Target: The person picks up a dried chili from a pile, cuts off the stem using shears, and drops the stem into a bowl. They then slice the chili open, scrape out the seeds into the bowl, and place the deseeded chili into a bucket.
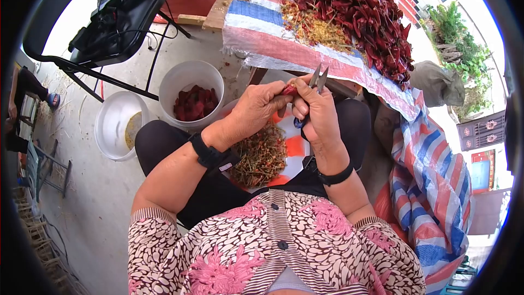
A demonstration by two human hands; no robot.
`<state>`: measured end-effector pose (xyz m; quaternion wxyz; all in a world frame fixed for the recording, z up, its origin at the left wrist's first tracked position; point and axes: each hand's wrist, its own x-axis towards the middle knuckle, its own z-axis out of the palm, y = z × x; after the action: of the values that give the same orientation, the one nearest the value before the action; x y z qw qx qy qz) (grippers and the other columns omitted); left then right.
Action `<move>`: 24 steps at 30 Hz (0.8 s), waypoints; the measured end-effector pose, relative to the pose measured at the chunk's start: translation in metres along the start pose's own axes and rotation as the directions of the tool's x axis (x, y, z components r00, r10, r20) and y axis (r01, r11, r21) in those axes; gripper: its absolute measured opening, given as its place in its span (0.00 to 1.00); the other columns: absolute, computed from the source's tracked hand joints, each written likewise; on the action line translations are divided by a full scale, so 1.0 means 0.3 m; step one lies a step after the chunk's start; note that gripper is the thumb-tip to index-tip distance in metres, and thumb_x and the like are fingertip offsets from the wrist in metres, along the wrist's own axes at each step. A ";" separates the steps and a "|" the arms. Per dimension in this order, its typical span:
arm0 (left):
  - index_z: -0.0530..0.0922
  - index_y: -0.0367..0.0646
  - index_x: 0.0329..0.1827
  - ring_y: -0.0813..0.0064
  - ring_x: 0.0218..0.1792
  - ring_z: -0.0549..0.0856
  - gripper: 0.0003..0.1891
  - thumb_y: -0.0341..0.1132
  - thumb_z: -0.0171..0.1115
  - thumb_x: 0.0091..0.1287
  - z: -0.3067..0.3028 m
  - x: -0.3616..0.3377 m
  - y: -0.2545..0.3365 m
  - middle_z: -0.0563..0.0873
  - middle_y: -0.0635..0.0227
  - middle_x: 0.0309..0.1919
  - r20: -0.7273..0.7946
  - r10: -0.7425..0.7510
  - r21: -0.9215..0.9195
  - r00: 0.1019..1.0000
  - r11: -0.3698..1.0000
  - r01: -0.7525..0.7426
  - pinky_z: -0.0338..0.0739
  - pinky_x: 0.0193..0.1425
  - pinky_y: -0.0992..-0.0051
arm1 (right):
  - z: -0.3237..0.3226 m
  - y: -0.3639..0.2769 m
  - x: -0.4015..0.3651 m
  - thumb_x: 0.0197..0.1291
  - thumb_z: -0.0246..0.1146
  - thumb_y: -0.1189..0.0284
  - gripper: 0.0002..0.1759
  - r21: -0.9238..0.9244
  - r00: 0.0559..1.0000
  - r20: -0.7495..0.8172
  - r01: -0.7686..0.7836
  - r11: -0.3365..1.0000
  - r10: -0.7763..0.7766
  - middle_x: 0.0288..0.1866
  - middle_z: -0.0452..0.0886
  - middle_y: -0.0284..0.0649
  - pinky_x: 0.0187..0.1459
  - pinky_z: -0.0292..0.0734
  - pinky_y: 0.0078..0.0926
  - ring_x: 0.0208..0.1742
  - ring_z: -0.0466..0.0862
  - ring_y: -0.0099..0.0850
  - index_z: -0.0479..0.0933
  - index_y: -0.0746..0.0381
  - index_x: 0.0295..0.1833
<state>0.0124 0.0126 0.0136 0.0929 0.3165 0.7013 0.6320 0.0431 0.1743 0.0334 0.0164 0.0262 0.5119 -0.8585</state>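
Observation:
My left hand (256, 110) pinches a dried red chili pepper (290, 88) between thumb and fingers. Closed around a pair of scissors (322, 81) is my right hand (317, 112); the two blades point up and stand slightly apart, and a bit of dark blue handle shows below the fingers. Both hands meet in front of the table edge, with the chili just left of the blades. Beneath them, between my knees, a container holds a heap of cut stems and chili bits (259, 155). The right fingertips partly cover the chili's end.
A striped woven sheet (284, 49) covers the table, bearing a large pile of dried red chilies (349, 16) and loose seeds (322, 30). To the left stand a white bucket (192, 71) with red chili pieces, a white basin (109, 131) and a black folding chair (125, 22) with cables.

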 end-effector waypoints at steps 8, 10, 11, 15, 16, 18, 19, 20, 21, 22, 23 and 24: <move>0.75 0.37 0.42 0.65 0.26 0.79 0.07 0.29 0.62 0.67 0.001 -0.018 -0.027 0.78 0.60 0.26 -0.017 0.225 0.280 0.974 0.936 -0.211 0.75 0.33 0.70 | -0.045 0.001 -0.011 0.70 0.58 0.73 0.04 0.386 0.959 0.097 -0.282 0.878 0.265 0.35 0.79 0.34 0.21 0.65 0.12 0.21 0.67 0.13 0.75 0.63 0.43; 0.76 0.38 0.43 0.59 0.28 0.80 0.07 0.28 0.63 0.65 -0.002 -0.023 -0.021 0.78 0.58 0.27 -0.003 0.314 0.381 0.949 0.878 -0.289 0.75 0.34 0.68 | -0.034 -0.007 -0.018 0.70 0.58 0.72 0.05 0.433 0.938 0.112 -0.342 0.834 0.327 0.33 0.77 0.32 0.20 0.64 0.12 0.21 0.67 0.13 0.75 0.63 0.44; 0.76 0.38 0.43 0.57 0.29 0.79 0.07 0.28 0.63 0.64 -0.002 -0.026 -0.015 0.78 0.58 0.28 0.009 0.348 0.412 0.937 0.853 -0.321 0.76 0.35 0.67 | -0.032 -0.011 -0.020 0.70 0.58 0.72 0.05 0.456 0.927 0.119 -0.370 0.809 0.356 0.33 0.77 0.32 0.20 0.64 0.12 0.21 0.67 0.13 0.75 0.63 0.44; 0.76 0.40 0.47 0.55 0.32 0.79 0.10 0.26 0.63 0.64 0.006 -0.017 0.005 0.77 0.59 0.30 0.098 0.616 0.369 0.781 0.707 -0.604 0.76 0.36 0.65 | -0.097 0.047 -0.003 0.71 0.57 0.67 0.09 0.511 0.832 0.401 -0.551 0.660 0.384 0.29 0.75 0.30 0.19 0.64 0.13 0.20 0.67 0.13 0.75 0.63 0.44; 0.76 0.40 0.48 0.55 0.33 0.79 0.11 0.26 0.63 0.63 0.007 -0.018 -0.006 0.77 0.59 0.31 0.086 0.589 0.355 0.804 0.735 -0.577 0.75 0.37 0.66 | -0.081 0.064 -0.019 0.71 0.57 0.66 0.10 0.506 0.854 0.300 -0.520 0.688 0.425 0.27 0.74 0.30 0.19 0.63 0.13 0.19 0.67 0.14 0.75 0.62 0.43; 0.75 0.39 0.51 0.57 0.34 0.78 0.14 0.26 0.64 0.63 0.012 -0.028 -0.029 0.76 0.59 0.33 0.050 0.528 0.331 0.848 0.792 -0.513 0.75 0.37 0.67 | -0.052 0.058 -0.040 0.71 0.58 0.65 0.10 0.417 0.907 0.082 -0.407 0.813 0.412 0.23 0.73 0.29 0.19 0.62 0.13 0.18 0.68 0.15 0.75 0.61 0.42; 0.75 0.39 0.51 0.57 0.35 0.77 0.14 0.27 0.64 0.63 0.010 -0.033 -0.025 0.76 0.59 0.33 0.016 0.512 0.317 0.859 0.812 -0.490 0.74 0.39 0.68 | -0.036 0.046 -0.045 0.70 0.59 0.64 0.10 0.327 0.939 -0.025 -0.316 0.891 0.343 0.21 0.72 0.28 0.19 0.61 0.13 0.17 0.67 0.16 0.75 0.60 0.41; 0.74 0.40 0.52 0.58 0.35 0.77 0.15 0.29 0.64 0.63 0.006 -0.036 -0.016 0.76 0.59 0.34 -0.014 0.495 0.302 0.869 0.831 -0.468 0.73 0.40 0.68 | -0.029 0.041 -0.049 0.70 0.59 0.64 0.10 0.224 0.959 -0.123 -0.224 0.948 0.256 0.20 0.71 0.28 0.18 0.61 0.13 0.17 0.67 0.17 0.76 0.60 0.40; 0.74 0.40 0.53 0.58 0.36 0.76 0.16 0.31 0.65 0.64 -0.001 -0.037 -0.008 0.76 0.59 0.35 -0.043 0.478 0.287 0.877 0.847 -0.447 0.73 0.42 0.68 | -0.045 0.034 -0.055 0.69 0.60 0.64 0.10 0.095 0.979 -0.064 -0.185 0.978 0.192 0.19 0.71 0.28 0.18 0.59 0.14 0.16 0.68 0.18 0.75 0.59 0.38; 0.74 0.40 0.52 0.59 0.37 0.76 0.16 0.34 0.65 0.64 -0.012 -0.040 -0.008 0.76 0.59 0.35 -0.034 0.464 0.323 0.885 0.843 -0.430 0.72 0.43 0.68 | -0.063 0.034 -0.062 0.69 0.61 0.65 0.09 -0.050 0.985 -0.060 -0.164 0.985 0.161 0.20 0.72 0.28 0.19 0.59 0.14 0.16 0.67 0.17 0.75 0.59 0.38; 0.75 0.40 0.52 0.59 0.37 0.75 0.16 0.36 0.65 0.64 -0.025 -0.044 -0.010 0.76 0.59 0.35 -0.027 0.451 0.358 0.892 0.838 -0.413 0.71 0.45 0.68 | -0.083 0.036 -0.070 0.68 0.61 0.66 0.09 -0.195 0.990 -0.052 -0.137 0.971 0.129 0.21 0.73 0.28 0.19 0.59 0.14 0.17 0.67 0.15 0.75 0.59 0.38; 0.75 0.40 0.51 0.59 0.38 0.75 0.17 0.39 0.65 0.64 -0.038 -0.045 -0.012 0.76 0.59 0.36 -0.021 0.442 0.392 0.897 0.829 -0.399 0.70 0.47 0.68 | -0.092 0.036 -0.081 0.68 0.61 0.66 0.09 -0.339 0.995 -0.040 -0.103 0.935 0.094 0.22 0.75 0.29 0.19 0.59 0.14 0.17 0.67 0.14 0.75 0.59 0.37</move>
<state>0.0158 -0.0045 0.0087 -0.1504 0.4393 0.7266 0.5065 0.0686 0.1936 0.0122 0.0577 0.0586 0.6507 -0.7549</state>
